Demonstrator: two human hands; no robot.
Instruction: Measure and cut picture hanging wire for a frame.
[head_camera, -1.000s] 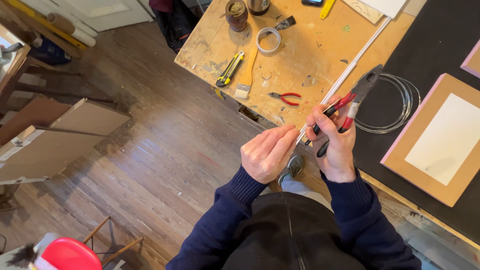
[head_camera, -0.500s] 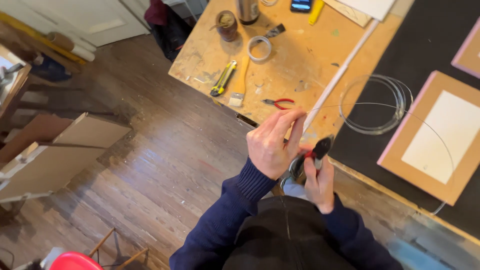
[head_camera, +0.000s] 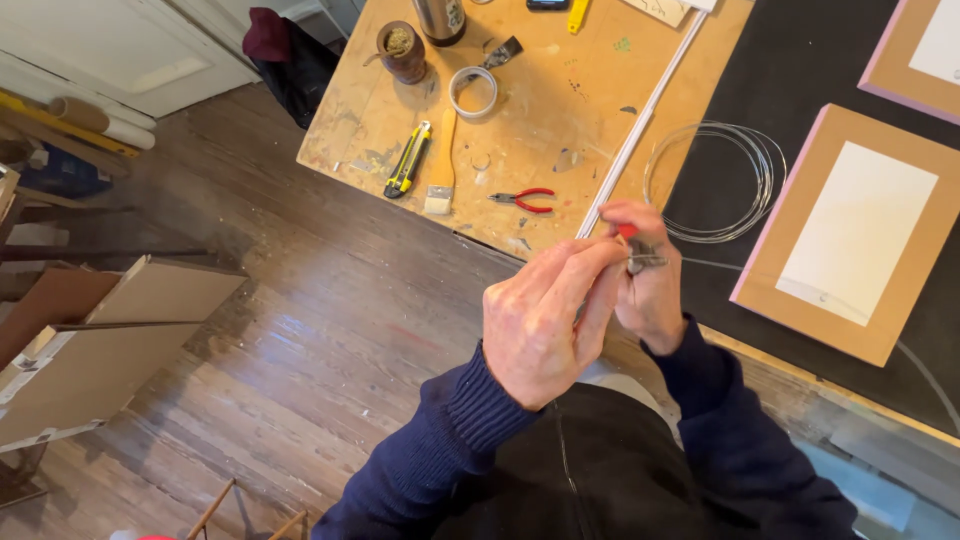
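My left hand (head_camera: 545, 315) is raised in front of my chest, its fingertips pinching a thin metal wire (head_camera: 700, 263) right where it meets my right hand (head_camera: 650, 285). My right hand is closed on a red-and-black hand tool (head_camera: 632, 240), mostly hidden inside the fist; its kind cannot be told here. The wire runs right across the black mat (head_camera: 800, 80) toward a brown picture frame back (head_camera: 850, 235). A coil of the same wire (head_camera: 715, 180) lies on the mat just beyond my hands.
The wooden worktable (head_camera: 560, 100) holds small red pliers (head_camera: 525, 200), a paintbrush (head_camera: 440, 170), a yellow utility knife (head_camera: 408, 158), a tape roll (head_camera: 475, 92), a cup (head_camera: 400, 50) and a long white strip (head_camera: 640, 125). Boards (head_camera: 110, 330) lean at left on the wooden floor.
The view has shifted and closed in. My hands have come together; the tool, earlier sticking out of my right hand, is now mostly hidden, and my left fingers pinch the wire.
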